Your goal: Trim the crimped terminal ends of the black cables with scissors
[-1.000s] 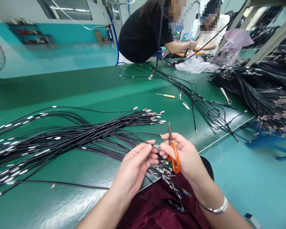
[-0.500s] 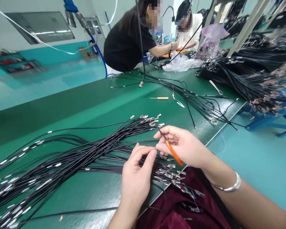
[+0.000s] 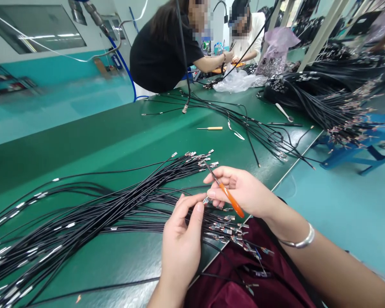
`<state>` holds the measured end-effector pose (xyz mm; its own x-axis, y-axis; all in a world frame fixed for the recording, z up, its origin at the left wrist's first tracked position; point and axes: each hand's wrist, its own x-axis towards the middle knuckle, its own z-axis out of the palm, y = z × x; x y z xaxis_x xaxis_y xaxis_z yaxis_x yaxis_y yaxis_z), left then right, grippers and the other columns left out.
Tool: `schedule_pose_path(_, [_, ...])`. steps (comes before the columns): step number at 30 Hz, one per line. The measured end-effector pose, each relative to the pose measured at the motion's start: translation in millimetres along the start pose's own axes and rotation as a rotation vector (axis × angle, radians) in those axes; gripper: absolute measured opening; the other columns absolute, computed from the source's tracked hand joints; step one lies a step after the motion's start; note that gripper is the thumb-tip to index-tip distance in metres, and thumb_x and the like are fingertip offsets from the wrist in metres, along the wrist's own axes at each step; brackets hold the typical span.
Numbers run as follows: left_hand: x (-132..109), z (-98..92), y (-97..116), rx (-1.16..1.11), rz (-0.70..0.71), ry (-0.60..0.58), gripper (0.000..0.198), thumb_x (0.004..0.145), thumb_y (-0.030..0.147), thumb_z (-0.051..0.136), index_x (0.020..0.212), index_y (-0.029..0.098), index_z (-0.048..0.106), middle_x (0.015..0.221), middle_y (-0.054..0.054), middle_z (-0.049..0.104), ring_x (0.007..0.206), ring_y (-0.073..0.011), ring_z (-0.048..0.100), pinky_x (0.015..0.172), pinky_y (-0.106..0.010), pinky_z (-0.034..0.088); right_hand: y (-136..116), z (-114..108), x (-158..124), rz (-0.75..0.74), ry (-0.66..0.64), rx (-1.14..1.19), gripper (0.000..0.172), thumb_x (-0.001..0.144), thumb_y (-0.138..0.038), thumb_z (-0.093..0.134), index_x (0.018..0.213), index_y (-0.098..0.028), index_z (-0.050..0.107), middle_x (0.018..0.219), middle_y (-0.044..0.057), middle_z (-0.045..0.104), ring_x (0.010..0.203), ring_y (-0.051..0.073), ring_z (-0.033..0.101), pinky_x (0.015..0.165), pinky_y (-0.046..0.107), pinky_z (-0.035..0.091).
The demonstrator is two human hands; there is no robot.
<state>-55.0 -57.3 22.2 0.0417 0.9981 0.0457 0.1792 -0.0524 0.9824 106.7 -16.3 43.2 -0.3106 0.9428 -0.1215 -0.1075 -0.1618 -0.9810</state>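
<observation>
My right hand (image 3: 244, 190) grips orange-handled scissors (image 3: 228, 197), their closed blades pointing up and left. Its fingertips meet those of my left hand (image 3: 183, 233) at a small metal terminal (image 3: 206, 200) on the end of a black cable. The left thumb and forefinger pinch that terminal. A large bundle of black cables (image 3: 93, 214) with metal terminals fans across the green table (image 3: 122, 132) to the left of my hands. Several terminal ends (image 3: 231, 229) hang over the table edge onto my dark red lap.
A yellow-handled tool (image 3: 210, 128) lies farther back on the table, beside loose black cables (image 3: 263, 132). A big heap of cables (image 3: 327, 98) sits at the right, over a blue stool (image 3: 356, 152). Two people work at the far end, near a plastic bag (image 3: 240, 81).
The scissors have tilted from upright to leaning up-left. Both hands have shifted slightly and stay pinched at the terminal. The view has swung a little to the right.
</observation>
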Motion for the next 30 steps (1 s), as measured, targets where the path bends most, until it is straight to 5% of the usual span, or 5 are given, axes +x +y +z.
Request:
schedule_pose_path(4, [0,1.4,-2,0.102,0.064,0.07,0.01,0.082,0.026,0.062,0.089,0.028,0.07,0.096,0.0,0.07,0.1,-0.021,0.059,0.11,-0.043,0.021,4,-1,-1,0.006,0.003,0.058,0.025,0.075,-0.026,0.07,0.094,-0.016,0.056,0.065,-0.004,0.059,0.057,0.009,0.06,0.058,0.023,0.051])
schedule_pose_path(9, [3,0.2,-4,0.165,0.164,0.034,0.01,0.082,0.024,0.062,0.083,0.026,0.072,0.085,-0.001,0.068,0.087,-0.02,0.058,0.097,-0.037,0.035,7,-8,-6,0.043,-0.019,0.082,0.028,0.075,-0.026,0.071,0.095,-0.015,0.056,0.065,-0.004,0.06,0.057,0.008,0.059,0.056,0.02,0.049])
schedule_pose_path(13, [7,-8.8,0,0.267,0.214,-0.124,0.015,0.087,0.024,0.056,0.087,0.023,0.072,0.081,-0.002,0.066,0.084,-0.0186,0.057,0.082,-0.032,0.04,7,-25,-23,0.078,-0.099,-0.047,0.026,0.081,-0.034,0.066,0.097,-0.016,0.057,0.068,-0.003,0.06,0.057,0.007,0.057,0.057,0.02,0.048])
schedule_pose_path(20, [17,-29.8,12,0.455,0.334,-0.504,0.021,0.09,0.021,0.051,0.095,0.023,0.071,0.084,-0.002,0.066,0.085,-0.0161,0.056,0.083,-0.028,0.04,10,-40,-53,0.336,-0.538,-0.14,0.047,0.084,-0.058,0.053,0.092,-0.013,0.062,0.051,-0.004,0.052,0.039,0.007,0.048,0.04,0.018,0.035])
schedule_pose_path(30, [23,-30.1,-1,0.467,0.399,-0.603,0.023,0.092,0.024,0.048,0.095,0.023,0.071,0.08,-0.002,0.061,0.08,-0.0154,0.052,0.08,-0.028,0.037,18,-26,-59,0.527,-0.419,-0.201,0.045,0.081,-0.058,0.058,0.088,-0.014,0.066,0.044,-0.006,0.047,0.032,0.003,0.036,0.034,0.015,0.027])
